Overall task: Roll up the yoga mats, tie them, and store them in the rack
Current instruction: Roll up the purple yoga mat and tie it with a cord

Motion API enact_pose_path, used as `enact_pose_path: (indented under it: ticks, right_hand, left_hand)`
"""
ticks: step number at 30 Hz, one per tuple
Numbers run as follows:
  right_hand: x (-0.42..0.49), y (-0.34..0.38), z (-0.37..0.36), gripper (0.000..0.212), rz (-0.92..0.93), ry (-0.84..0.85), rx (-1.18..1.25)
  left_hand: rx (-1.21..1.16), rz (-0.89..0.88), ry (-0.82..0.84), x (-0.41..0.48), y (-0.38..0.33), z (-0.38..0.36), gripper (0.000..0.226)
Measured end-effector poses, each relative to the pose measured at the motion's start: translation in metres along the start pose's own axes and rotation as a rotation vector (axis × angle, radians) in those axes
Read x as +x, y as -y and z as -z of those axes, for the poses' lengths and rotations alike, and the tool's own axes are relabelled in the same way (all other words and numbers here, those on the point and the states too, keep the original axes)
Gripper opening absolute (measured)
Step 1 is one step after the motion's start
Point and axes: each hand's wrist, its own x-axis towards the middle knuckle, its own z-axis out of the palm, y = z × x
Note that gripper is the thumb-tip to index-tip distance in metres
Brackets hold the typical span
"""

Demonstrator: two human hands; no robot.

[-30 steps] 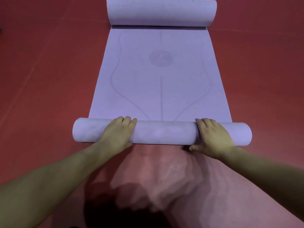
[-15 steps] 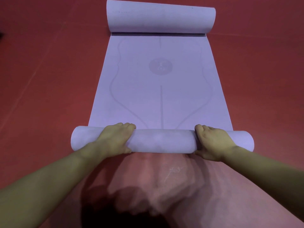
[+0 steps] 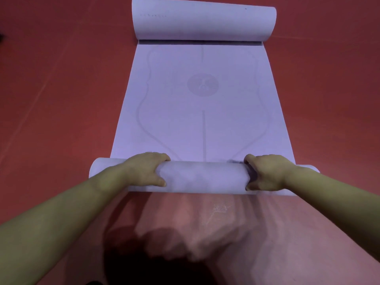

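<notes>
- Lilac foam yoga mat [image 3: 202, 124] lies lengthwise on the red floor [image 3: 51, 99], running from the lower middle of the frame to the top edge.
- Its near end is wound into a near roll [image 3: 202, 178], crosswise in the lower middle of the frame and touching the flat stretch beyond it.
- Its other end curls into a far roll [image 3: 203, 19] at the top of the frame. It looks loose and rests on the mat, with no hand on it.
- Left hand [image 3: 144, 169] grip: fingers curled over the top of the near roll, thumb on the side facing the camera, clamped on it left of centre.
- Right hand [image 3: 265, 171] grip: same hold, clamped on the near roll right of centre. The roll's ends stick out past both hands.
- Step in hand, my read: rolling, the first part of the task. Most of the mat is flat, so it's roughly early to midway.
- Tying and racking are not yet begun, and no strap or rack is in view.
- Next move likely calls for an even push from both hands toward the top of the frame, so the side edges stay square.
- Fingers then need re-seating over the top, with enough pressure to keep the wind tight.
- The far roll will probably need flattening, or it gets taken up where the two rolls meet.
- A dark shadow [image 3: 156, 262] falls on the floor at the bottom of the frame.
</notes>
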Motion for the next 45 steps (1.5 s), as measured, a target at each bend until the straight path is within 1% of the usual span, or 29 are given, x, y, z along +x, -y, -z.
enact_pose_path:
  ticks: [3, 5, 7, 9, 10, 12, 14, 15, 19, 20, 22, 23, 24, 26, 27, 30, 31, 32, 33, 35, 37, 39, 41, 45]
  right_hand:
    - [0.006, -0.005, 0.004, 0.063, 0.005, 0.044, 0.13]
    - [0.009, -0.006, 0.006, 0.065, 0.021, 0.036, 0.121]
    - [0.012, -0.007, 0.007, 0.063, 0.019, 0.05, 0.112]
    - [0.014, -0.008, 0.009, 0.062, 0.02, 0.061, 0.126]
    - [0.014, -0.009, 0.01, 0.064, 0.021, 0.059, 0.137]
    - [0.013, -0.008, 0.011, 0.075, 0.01, 0.052, 0.156]
    - [0.013, -0.008, 0.013, 0.084, -0.015, 0.043, 0.173]
    - [0.013, -0.008, 0.014, 0.083, -0.025, 0.031, 0.187]
    - [0.016, -0.008, 0.018, 0.058, -0.042, 0.035, 0.161]
    - [0.017, -0.007, 0.019, 0.053, -0.043, 0.042, 0.148]
    - [0.017, -0.007, 0.018, 0.048, -0.039, 0.037, 0.163]
    - [0.017, -0.008, 0.016, 0.049, -0.034, 0.014, 0.182]
    - [0.016, -0.009, 0.013, 0.051, -0.027, -0.022, 0.187]
    - [0.014, -0.01, 0.007, 0.06, -0.015, -0.092, 0.165]
    - [0.012, -0.01, 0.004, 0.069, -0.012, -0.11, 0.152]
    - [0.009, -0.001, 0.0, 0.112, -0.018, -0.099, 0.063]
    - [0.009, 0.002, -0.002, 0.122, -0.03, -0.109, 0.037]
    - [0.011, 0.003, -0.003, 0.124, -0.048, -0.133, 0.039]
    - [0.012, 0.004, -0.004, 0.12, -0.063, -0.17, 0.062]
    - [0.014, 0.002, -0.002, 0.099, -0.067, -0.229, 0.092]
    - [0.015, 0.001, 0.002, 0.081, -0.051, -0.236, 0.039]
    - [0.015, 0.001, 0.004, 0.075, -0.019, -0.221, -0.024]
    - [0.014, 0.0, 0.003, 0.074, 0.012, -0.204, -0.049]
    - [0.009, -0.005, 0.0, 0.071, 0.045, -0.133, 0.01]
  left_hand:
    - [0.003, 0.014, -0.07, -0.003, 0.0, -0.004, 0.082]
    - [0.003, -0.014, -0.169, -0.007, 0.001, -0.011, 0.085]
    - [-0.008, -0.045, -0.308, -0.012, 0.004, -0.019, 0.079]
    - [-0.026, -0.063, -0.437, -0.015, 0.006, -0.027, 0.063]
    - [-0.022, -0.069, -0.49, -0.017, 0.006, -0.031, 0.059]
    - [0.023, -0.055, -0.55, -0.019, 0.002, -0.035, 0.054]
    - [0.094, -0.039, -0.548, -0.019, -0.004, -0.034, 0.054]
    - [0.126, -0.032, -0.543, -0.019, -0.006, -0.033, 0.055]
    - [0.225, -0.033, -0.561, -0.019, -0.01, -0.037, 0.061]
    - [0.25, -0.036, -0.533, -0.02, -0.01, -0.04, 0.071]
    - [0.319, -0.015, -0.432, -0.018, -0.008, -0.043, 0.101]
    - [0.349, -0.001, -0.396, -0.015, -0.008, -0.044, 0.112]
    - [0.371, 0.011, -0.376, -0.012, -0.008, -0.043, 0.117]
    - [0.398, 0.017, -0.383, -0.005, -0.008, -0.041, 0.117]
    - [0.404, 0.01, -0.403, -0.002, -0.007, -0.04, 0.113]
    - [0.369, -0.028, -0.418, 0.005, 0.0, -0.031, 0.096]
    - [0.345, -0.028, -0.402, 0.007, 0.002, -0.026, 0.093]
    - [0.326, -0.024, -0.392, 0.009, 0.003, -0.021, 0.09]
    - [0.315, -0.023, -0.387, 0.011, 0.004, -0.017, 0.088]
    - [0.312, -0.023, -0.375, 0.012, 0.004, -0.011, 0.085]
    - [0.313, -0.019, -0.344, 0.013, 0.004, -0.008, 0.082]
    - [0.3, -0.013, -0.311, 0.014, 0.006, -0.006, 0.079]
    - [0.277, -0.011, -0.274, 0.012, 0.007, -0.002, 0.078]
    - [0.219, 0.005, -0.219, 0.005, 0.002, 0.0, 0.082]
